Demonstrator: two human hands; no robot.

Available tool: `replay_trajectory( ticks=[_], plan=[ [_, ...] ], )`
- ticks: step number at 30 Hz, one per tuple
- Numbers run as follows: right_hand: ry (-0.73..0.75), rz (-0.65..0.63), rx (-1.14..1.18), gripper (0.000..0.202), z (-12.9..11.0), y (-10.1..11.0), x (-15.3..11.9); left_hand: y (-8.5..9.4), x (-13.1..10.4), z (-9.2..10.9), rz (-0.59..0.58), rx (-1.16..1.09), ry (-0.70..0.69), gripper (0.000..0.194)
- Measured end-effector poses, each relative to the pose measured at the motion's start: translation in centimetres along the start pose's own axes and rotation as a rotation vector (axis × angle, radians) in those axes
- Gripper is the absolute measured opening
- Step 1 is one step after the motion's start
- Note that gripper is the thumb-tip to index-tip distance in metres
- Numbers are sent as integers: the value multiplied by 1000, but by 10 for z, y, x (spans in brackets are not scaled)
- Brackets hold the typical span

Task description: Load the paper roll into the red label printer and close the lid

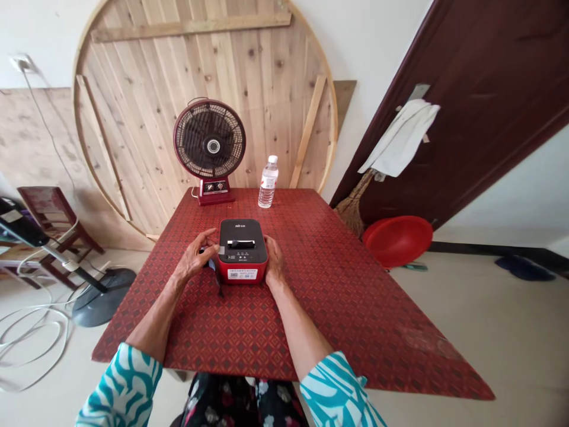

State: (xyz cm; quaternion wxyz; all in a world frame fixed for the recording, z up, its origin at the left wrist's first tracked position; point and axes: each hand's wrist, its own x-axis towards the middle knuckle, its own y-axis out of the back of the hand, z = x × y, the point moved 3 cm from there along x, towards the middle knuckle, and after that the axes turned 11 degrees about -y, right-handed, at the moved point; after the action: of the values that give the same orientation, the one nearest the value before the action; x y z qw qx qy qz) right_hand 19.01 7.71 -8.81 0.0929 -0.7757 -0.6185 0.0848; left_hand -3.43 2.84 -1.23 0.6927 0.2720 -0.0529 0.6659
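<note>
A red and black box-shaped device [243, 232] sits on the red patterned table [338, 284]. On its black top lies a short black piece with a white end [241, 244], and a white label is on its front. My right hand [274, 259] grips the device's right side, with fingers curled along it. At the left front corner is my left hand [197, 256], thumb and fingers bent around a dark strap [217, 277] that hangs down onto the table. A small pale tab [221, 250] shows at my left thumb tip.
Behind the device stand a dark red fan [212, 145] and a clear water bottle [267, 184]. A large round wooden board [267, 89] leans on the wall. On the floor are a red basin [400, 240] at right, a stand base [104, 296] and white cable at left.
</note>
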Motion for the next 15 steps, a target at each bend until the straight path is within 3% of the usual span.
replay_trajectory(
  ticks=[6,15],
  plan=[
    [2,-16,-2,44,-5,-1,-4,1,4,-4,-34,-56,80,68],
    [-17,-11,-1,42,-10,-3,-8,5,10,7,-139,-18,136,68]
  ],
)
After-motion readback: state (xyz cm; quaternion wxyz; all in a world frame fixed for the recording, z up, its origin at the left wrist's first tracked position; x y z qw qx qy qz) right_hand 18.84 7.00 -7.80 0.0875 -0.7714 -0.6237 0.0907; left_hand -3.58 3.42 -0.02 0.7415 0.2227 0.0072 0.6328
